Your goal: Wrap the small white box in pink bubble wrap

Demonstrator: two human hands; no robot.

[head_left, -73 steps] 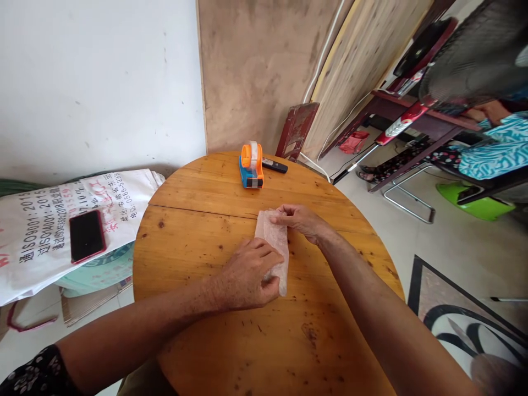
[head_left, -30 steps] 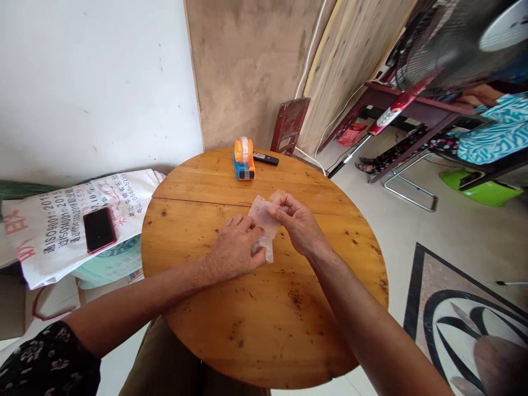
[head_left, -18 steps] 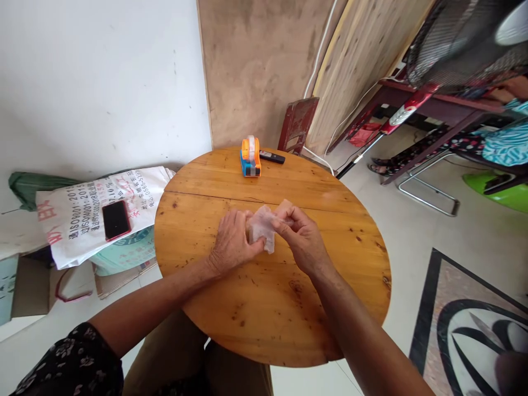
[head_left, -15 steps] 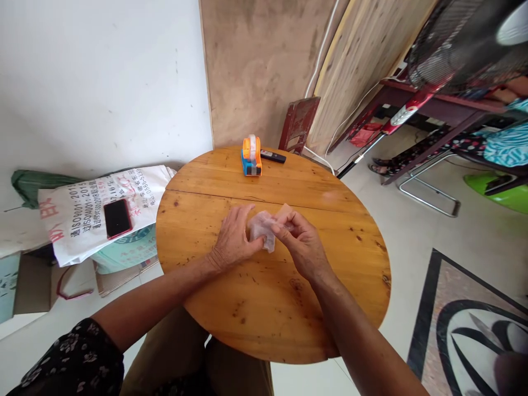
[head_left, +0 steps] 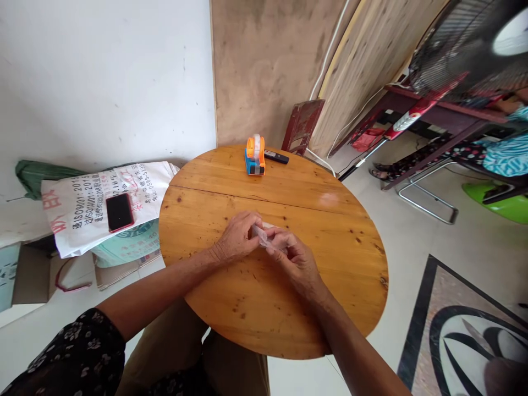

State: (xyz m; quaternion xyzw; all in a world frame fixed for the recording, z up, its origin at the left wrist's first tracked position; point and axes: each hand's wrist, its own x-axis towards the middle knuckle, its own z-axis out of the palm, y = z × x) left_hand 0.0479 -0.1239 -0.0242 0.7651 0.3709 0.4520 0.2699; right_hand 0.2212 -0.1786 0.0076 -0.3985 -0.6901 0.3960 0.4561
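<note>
Left hand (head_left: 237, 236) and right hand (head_left: 297, 263) face each other with fingers curled nearly closed, pinching a crumpled translucent sheet (head_left: 263, 237) between them over the round wooden table (head_left: 256, 313), where a light, even grip probably best avoids tearing.

A round wooden table (head_left: 268, 319) bears an orange-and-blue tape dispenser (head_left: 254, 156) beside a slim black object (head_left: 277, 157).
</note>
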